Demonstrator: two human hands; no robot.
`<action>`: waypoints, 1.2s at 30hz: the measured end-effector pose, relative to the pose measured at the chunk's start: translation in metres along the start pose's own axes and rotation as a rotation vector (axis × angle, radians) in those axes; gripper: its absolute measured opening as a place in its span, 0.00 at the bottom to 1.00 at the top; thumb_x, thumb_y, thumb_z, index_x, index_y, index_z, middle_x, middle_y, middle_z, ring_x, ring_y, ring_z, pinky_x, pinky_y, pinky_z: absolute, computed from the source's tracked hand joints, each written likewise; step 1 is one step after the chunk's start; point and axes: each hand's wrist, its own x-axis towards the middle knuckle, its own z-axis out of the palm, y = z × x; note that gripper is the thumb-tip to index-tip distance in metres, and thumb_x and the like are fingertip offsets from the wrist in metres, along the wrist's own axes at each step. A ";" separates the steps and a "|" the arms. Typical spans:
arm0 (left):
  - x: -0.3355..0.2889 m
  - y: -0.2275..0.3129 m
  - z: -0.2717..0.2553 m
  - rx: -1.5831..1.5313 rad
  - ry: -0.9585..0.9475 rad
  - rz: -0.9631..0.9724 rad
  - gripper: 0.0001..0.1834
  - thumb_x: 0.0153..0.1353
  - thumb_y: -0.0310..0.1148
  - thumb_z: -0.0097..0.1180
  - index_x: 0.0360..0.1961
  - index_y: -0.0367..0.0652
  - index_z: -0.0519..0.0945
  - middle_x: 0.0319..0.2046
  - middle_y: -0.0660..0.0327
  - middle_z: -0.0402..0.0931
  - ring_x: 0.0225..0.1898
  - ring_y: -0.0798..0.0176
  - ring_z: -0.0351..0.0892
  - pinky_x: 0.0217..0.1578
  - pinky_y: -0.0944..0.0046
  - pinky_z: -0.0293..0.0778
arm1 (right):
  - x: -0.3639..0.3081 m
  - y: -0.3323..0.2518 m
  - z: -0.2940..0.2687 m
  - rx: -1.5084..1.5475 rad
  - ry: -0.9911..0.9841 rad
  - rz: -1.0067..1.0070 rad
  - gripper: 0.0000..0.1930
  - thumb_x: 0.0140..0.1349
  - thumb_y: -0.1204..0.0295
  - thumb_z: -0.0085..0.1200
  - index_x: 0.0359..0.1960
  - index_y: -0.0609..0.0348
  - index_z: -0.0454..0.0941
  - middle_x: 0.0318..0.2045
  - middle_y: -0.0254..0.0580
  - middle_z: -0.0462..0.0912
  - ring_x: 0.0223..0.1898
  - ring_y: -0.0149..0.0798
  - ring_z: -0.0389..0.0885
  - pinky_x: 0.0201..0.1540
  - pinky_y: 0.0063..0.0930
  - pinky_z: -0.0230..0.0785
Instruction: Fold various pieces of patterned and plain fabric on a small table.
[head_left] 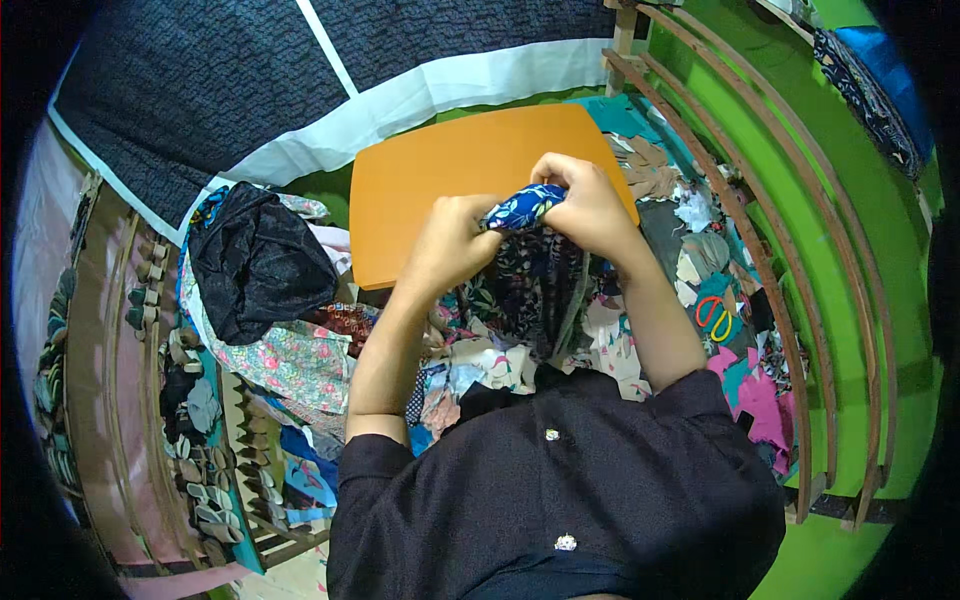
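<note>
1. Between left hand (pixel 455 232) and right hand (pixel 588 203), holding up a bunched blue floral-print cloth (pixel 525 207), with fingers and thumbs pinched narrowly on its two ends.
2. Directly beneath the grip, hanging toward the lap, a dark patterned cloth (pixel 530 285); cannot tell whether joined to the blue one.
3. Just beyond the grip, and to both sides of it, an orange tabletop (pixel 420 180) with rounded corners.
4. Left of the grip, well apart, a shiny black cloth (pixel 255 265) heaped over a pale pink-flowered fabric (pixel 290 370).
5. Right of the grip and nearer the body, scissors (pixel 714 318) with yellow and red handles, lying among fabric scraps (pixel 490 360) that also spread below the hands.
6. Farther right of the grip, past the scissors, wooden rails (pixel 800 220) before a green wall (pixel 840 345).
</note>
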 end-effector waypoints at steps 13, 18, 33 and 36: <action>0.013 0.039 -0.052 -0.393 0.502 0.139 0.10 0.48 0.19 0.44 0.32 0.30 0.76 0.23 0.65 0.74 0.26 0.75 0.70 0.28 0.76 0.65 | -0.065 0.121 0.083 -0.385 0.226 0.037 0.11 0.51 0.68 0.51 0.36 0.57 0.76 0.28 0.41 0.79 0.30 0.39 0.76 0.41 0.30 0.60; 0.007 0.036 -0.094 -0.422 0.691 0.251 0.09 0.51 0.20 0.46 0.32 0.33 0.77 0.23 0.68 0.73 0.23 0.79 0.68 0.24 0.79 0.62 | -0.088 0.210 0.116 -0.214 0.320 0.289 0.13 0.47 0.74 0.52 0.36 0.62 0.77 0.38 0.47 0.79 0.42 0.44 0.76 0.44 0.33 0.65; 0.003 0.019 -0.081 -0.361 0.451 0.112 0.05 0.50 0.23 0.49 0.26 0.34 0.77 0.20 0.71 0.71 0.22 0.79 0.66 0.23 0.77 0.60 | -0.033 0.054 0.120 -0.161 0.582 -0.539 0.08 0.49 0.74 0.53 0.32 0.56 0.71 0.31 0.46 0.78 0.32 0.44 0.77 0.42 0.38 0.63; -0.002 0.007 -0.087 -0.442 0.435 0.091 0.06 0.49 0.23 0.49 0.26 0.33 0.77 0.20 0.70 0.72 0.22 0.79 0.66 0.23 0.77 0.61 | -0.042 0.071 0.112 -0.345 0.449 -0.655 0.04 0.46 0.77 0.52 0.26 0.59 0.73 0.32 0.46 0.78 0.32 0.45 0.77 0.41 0.39 0.63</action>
